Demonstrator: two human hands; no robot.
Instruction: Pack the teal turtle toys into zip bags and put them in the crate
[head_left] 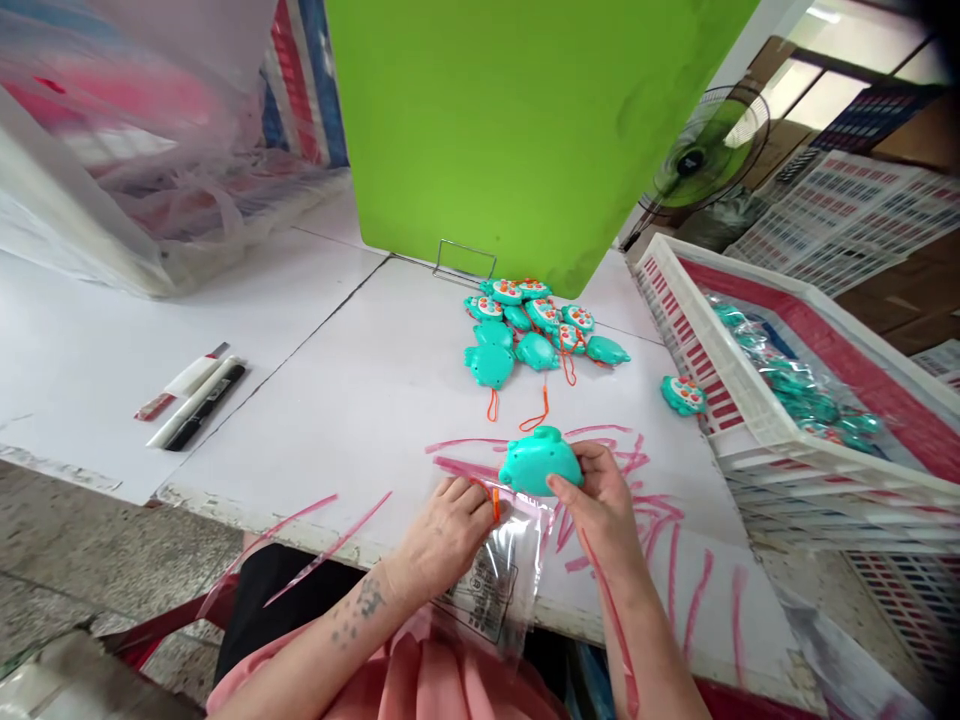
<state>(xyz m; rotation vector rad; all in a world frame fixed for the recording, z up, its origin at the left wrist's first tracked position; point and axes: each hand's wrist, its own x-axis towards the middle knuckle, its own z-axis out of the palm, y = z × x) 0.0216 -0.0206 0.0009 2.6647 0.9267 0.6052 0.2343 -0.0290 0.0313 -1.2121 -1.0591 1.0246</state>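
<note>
My right hand (604, 492) grips a teal plastic toy (538, 461), its plain back turned up, with the thumb on its lower right edge. My left hand (450, 522) is closed at the toy's lower left, fingers curled by an orange strap (496, 504) and the top edge of a clear plastic bag (499, 580). The bag has black print and hangs over the table's front edge. Beyond my hands lies a pile of similar teal toys (536, 350), some showing white faces with coloured buttons, several with orange straps.
White crate (720, 400) at right holds bagged teal toys (810, 395). One loose toy (682, 395) lies beside it. A green board (510, 130) stands behind the pile. Markers (202, 405) and a cutter (184, 380) lie left. A fan (690, 162) stands behind, right.
</note>
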